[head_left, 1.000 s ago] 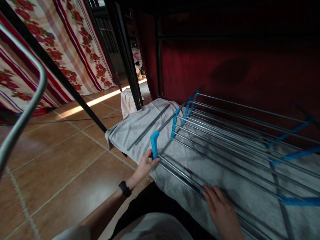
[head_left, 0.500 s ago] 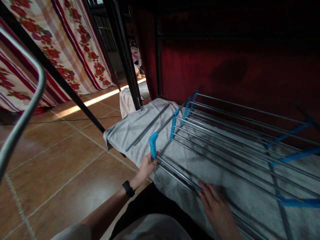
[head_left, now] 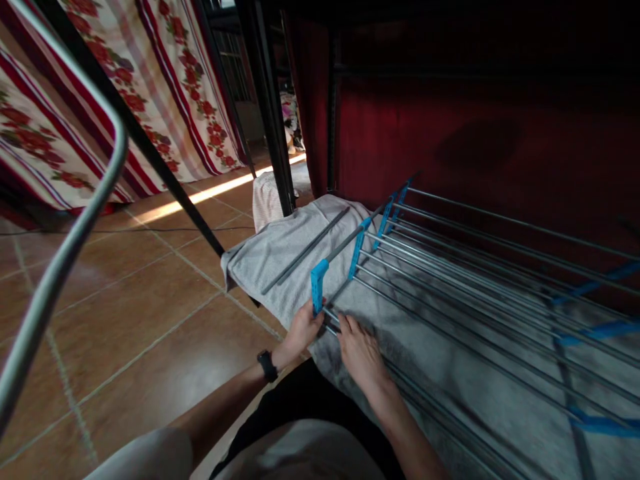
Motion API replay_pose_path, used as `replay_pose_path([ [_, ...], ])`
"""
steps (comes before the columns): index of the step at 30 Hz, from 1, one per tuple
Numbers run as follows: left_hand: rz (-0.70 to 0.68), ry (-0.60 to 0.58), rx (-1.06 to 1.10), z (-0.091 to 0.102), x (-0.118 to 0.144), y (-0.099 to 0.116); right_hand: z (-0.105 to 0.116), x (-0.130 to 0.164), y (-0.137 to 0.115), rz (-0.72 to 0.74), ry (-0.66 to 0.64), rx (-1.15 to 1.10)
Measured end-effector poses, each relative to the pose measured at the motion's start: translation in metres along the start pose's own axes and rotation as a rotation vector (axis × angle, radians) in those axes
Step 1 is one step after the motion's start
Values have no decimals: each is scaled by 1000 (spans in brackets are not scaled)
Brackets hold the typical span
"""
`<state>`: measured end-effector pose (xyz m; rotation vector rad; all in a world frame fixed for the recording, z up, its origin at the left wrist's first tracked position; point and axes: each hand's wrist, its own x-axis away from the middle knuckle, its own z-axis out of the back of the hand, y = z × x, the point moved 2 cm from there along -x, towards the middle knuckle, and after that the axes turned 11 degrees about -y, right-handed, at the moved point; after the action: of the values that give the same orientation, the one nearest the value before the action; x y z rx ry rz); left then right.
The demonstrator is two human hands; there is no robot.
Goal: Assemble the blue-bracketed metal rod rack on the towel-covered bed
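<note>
The blue plastic end bracket (head_left: 319, 285) of the grey metal rod rack (head_left: 450, 293) is gripped by the left hand (head_left: 306, 329), while the right hand (head_left: 361, 353) lies flat, fingers open, on the rods running away rightward.

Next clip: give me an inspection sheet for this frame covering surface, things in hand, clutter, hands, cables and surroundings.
Surface: grey cloth spread out beside a brown tiled floor, dark smudges on the near part.
Things in hand: metal drying rack lying flat on the cloth, silver rods joined by blue plastic connectors; the corner blue connector stands upright at the near-left end.
Clutter: one loose grey rod lying on the cloth left of the rack.
Hands: left hand touches the base of the corner connector; right hand rests on the near rods right beside it. Black watch on the left wrist.
Cables: thin dark cable on the floor.
Surroundings: floral curtain, dark red curtain, black frame posts.
</note>
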<state>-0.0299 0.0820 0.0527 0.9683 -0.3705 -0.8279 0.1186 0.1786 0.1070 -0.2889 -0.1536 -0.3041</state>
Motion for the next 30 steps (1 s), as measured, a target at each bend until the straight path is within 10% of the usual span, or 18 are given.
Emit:
replay_pose_path([
  [10,14,-39,-34,2,1,-5,-8,-48,-6,-11,-113,-179],
  [30,37,22,167,-6,-8,-5,-5,-55,-22,-83,-112,-238],
])
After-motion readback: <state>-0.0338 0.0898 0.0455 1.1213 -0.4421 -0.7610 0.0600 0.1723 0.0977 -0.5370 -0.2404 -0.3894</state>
